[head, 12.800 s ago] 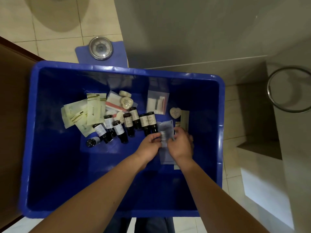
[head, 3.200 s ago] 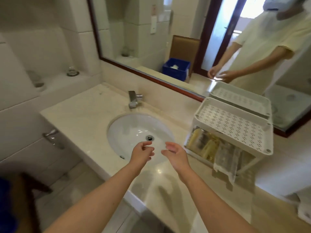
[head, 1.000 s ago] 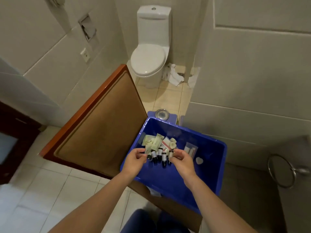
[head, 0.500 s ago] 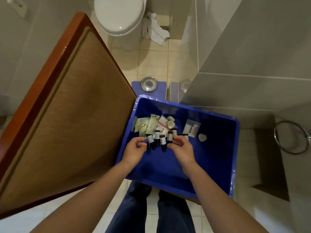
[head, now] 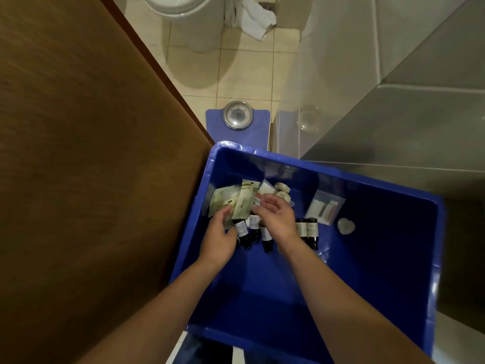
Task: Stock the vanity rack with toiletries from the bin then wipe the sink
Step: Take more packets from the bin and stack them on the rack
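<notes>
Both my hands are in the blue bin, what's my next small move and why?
Probably pinch the pale green sachet that the fingertips of the left hand reach; neither hand clearly holds anything yet. The right hand hovers open above the small dark bottles in the blue bin and could take one next.

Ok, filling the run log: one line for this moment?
phase: picking from bin | left hand: at sachets | right hand: open over bottles
</notes>
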A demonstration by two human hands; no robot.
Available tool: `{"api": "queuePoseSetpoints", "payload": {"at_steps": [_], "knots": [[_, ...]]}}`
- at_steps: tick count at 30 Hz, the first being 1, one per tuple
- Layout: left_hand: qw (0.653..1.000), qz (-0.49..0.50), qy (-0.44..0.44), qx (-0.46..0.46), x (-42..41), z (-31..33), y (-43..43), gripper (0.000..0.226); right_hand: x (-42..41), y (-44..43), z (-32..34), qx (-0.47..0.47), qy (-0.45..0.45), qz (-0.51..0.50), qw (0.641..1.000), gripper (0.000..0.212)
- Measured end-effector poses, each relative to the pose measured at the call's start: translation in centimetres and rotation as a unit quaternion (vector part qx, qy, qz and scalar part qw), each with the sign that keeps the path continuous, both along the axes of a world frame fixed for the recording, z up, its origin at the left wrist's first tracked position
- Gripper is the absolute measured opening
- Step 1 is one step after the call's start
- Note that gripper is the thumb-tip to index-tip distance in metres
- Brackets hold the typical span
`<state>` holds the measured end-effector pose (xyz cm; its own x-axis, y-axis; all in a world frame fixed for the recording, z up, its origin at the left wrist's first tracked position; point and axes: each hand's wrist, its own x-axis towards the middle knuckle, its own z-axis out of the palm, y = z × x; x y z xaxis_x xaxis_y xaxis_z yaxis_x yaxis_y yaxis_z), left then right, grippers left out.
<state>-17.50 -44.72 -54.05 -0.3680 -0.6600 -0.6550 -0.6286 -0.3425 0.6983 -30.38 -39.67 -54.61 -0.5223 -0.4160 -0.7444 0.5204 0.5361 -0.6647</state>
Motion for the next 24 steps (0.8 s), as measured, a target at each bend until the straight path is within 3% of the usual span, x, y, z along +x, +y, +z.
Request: {"api": "queuePoseSetpoints", "payload": {"at_steps": [10, 14, 18, 24], "knots": [[0.999, 0.011, 0.02, 0.027, -1.5, -2.8, -0.6, 0.063, -0.4, -2.7, -3.9, 0.034, -0.027, 0.036, 0.998, 0.042], [0.999, 0.002, 0.027, 0.039, -1.4, -3.1, -0.6, 0.065, -0.4, -2.6, -4.0, 0.041, 0.035, 0.053, 0.997, 0.014], [0.999, 0.024, 0.033, 0.026, -1.5, -2.8, -0.5, 0.056, -0.9, -1.8, -3.7, 0.076, 0.103, 0.021, 0.992, 0.014], [0.996, 0.054, 0.056, 0.038, -2.4, -1.1, -0.8, 0.041, -1.0, -1.2, -1.7, 0.039, 0.011, 0.024, 0.999, 0.021]]}}
